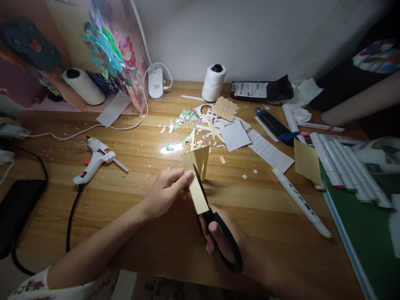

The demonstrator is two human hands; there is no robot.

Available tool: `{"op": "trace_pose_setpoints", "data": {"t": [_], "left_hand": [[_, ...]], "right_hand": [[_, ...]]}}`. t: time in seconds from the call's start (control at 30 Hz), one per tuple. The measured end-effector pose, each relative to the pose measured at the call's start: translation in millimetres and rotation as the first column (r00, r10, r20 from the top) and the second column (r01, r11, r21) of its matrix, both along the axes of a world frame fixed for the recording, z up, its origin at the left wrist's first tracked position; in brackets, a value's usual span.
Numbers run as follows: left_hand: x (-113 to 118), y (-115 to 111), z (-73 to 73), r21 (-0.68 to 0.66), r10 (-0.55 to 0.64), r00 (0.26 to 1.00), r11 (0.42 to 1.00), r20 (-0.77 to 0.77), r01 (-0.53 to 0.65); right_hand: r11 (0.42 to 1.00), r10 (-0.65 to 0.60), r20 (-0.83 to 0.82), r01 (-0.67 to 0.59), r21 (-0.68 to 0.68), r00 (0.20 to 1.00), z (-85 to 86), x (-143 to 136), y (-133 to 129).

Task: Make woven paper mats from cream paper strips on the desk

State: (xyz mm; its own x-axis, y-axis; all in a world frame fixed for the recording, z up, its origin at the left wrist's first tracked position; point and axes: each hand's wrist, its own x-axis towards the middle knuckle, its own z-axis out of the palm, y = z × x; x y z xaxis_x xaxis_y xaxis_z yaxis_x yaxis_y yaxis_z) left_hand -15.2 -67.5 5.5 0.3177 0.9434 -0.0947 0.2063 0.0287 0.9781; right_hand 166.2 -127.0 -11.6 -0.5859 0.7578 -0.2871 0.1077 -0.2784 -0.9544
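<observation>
My left hand [170,187] pinches a pale yellow piece of paper [199,196] between thumb and fingers, above the wooden desk. The paper is partly cut, with a strip nearest me and a folded or angled part behind it. Through the handle loops of a pair of black scissors [229,248] go the fingers of my right hand [223,227]. The scissor blades run up along the strip's right side, and their tips are close to my left thumb. Some of my left fingers are hidden behind the paper.
Paper scraps [184,118] lie behind my hands, near a thread spool [214,83] and a woven tan piece [225,109]. A white glue gun [95,158] rests at left. On the right are a marker [300,202], several more markers [346,166] and a blue-black cutter [275,125].
</observation>
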Motion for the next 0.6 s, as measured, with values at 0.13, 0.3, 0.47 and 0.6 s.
{"op": "trace_pose_setpoints", "data": {"t": [0.13, 0.3, 0.47, 0.6], "left_hand": [[-0.8, 1.0, -1.3, -0.048, 0.014, 1.000, 0.999, 0.018, -0.013], [-0.5, 1.6, 0.0, -0.183, -0.041, 0.998, 0.982, 0.056, 0.050], [2.0, 0.5, -1.8, -0.227, -0.048, 0.993, 0.971, 0.108, 0.072], [1.6, 1.3, -3.3, -0.185, -0.063, 0.995, 0.980, 0.081, 0.077]], "right_hand": [[1.000, 0.001, -0.009, -0.001, -0.011, 1.000, 0.5, -0.5, 0.8], [1.000, -0.003, -0.031, 0.003, 0.004, 1.000, 0.2, -1.5, 2.8], [0.999, -0.032, -0.026, 0.032, -0.007, 0.999, -4.5, -0.4, 0.2], [0.999, -0.036, 0.000, 0.036, 0.008, 0.999, -5.0, 0.8, -0.5]]}}
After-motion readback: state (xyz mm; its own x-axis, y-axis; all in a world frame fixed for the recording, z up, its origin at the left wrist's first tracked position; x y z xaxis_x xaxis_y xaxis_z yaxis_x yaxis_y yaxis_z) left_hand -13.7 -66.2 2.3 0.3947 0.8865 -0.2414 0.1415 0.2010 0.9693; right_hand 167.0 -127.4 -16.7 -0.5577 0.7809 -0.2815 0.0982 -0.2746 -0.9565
